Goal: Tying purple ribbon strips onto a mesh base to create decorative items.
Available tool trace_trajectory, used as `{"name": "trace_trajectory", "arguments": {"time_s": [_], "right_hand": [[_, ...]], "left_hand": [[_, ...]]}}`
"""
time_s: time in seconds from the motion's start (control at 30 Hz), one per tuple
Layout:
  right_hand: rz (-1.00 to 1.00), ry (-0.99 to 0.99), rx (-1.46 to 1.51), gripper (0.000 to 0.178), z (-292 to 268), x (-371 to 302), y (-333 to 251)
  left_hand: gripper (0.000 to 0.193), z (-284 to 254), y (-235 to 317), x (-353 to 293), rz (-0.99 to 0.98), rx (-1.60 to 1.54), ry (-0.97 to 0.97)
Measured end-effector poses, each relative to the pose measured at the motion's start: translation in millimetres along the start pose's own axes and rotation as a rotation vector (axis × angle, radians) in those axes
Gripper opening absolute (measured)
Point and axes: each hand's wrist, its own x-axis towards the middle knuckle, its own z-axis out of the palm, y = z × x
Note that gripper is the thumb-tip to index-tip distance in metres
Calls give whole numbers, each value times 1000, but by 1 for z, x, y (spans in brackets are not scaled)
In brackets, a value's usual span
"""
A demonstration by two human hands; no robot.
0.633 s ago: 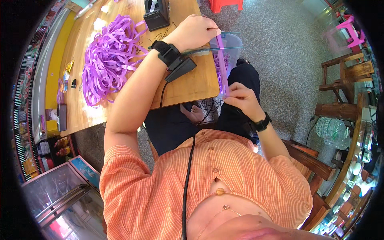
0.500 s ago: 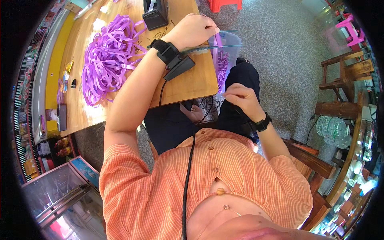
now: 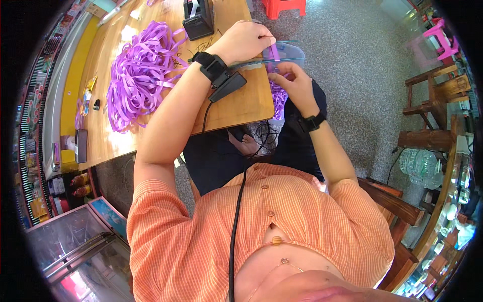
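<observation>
A strip of purple ribbon (image 3: 273, 53) hangs down past the table corner. Its upper part is pinched in the fingers of my left hand (image 3: 244, 41), which rests over the table's right edge. Lower on the strip, the thumb and forefinger of my right hand (image 3: 296, 86) close together at the ribbon; the exact contact is small in view. Beneath both hands, a clear plastic bin (image 3: 294, 52) holds more purple ribbon pieces (image 3: 278, 98). Thin teal rods (image 3: 254, 61) run by my left wrist and across the bin. A large tangled pile of purple ribbon (image 3: 143, 75) lies left of my left forearm.
A black tape dispenser (image 3: 197, 20) stands on the wooden table (image 3: 231, 113) beyond my left wrist. A black cable (image 3: 239, 201) runs down my front from a wrist device. Red stool (image 3: 284, 7), wooden chairs (image 3: 437, 90) and a large clear bottle (image 3: 420, 167) stand around.
My right hand has moved up and away from my lap to the hanging ribbon, beside the bin. My left hand stays nearly in place, holding the strip.
</observation>
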Motion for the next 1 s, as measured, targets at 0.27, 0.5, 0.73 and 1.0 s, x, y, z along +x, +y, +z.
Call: {"name": "trace_trajectory", "arguments": {"time_s": [0.27,0.5,0.73,1.0], "right_hand": [[92,-83,83,17,17,6,25],[171,-143,19,14,-12,-41,11],[-64,-365,-27,14,-41,-81,-17],[-120,-422,56,17,-50,-81,-46]], "left_hand": [[28,1,0,1,26,10,20],[27,0,2,-1,17,-9,24],[27,1,-2,-1,30,-6,37],[28,2,1,1,2,-30,20]]}}
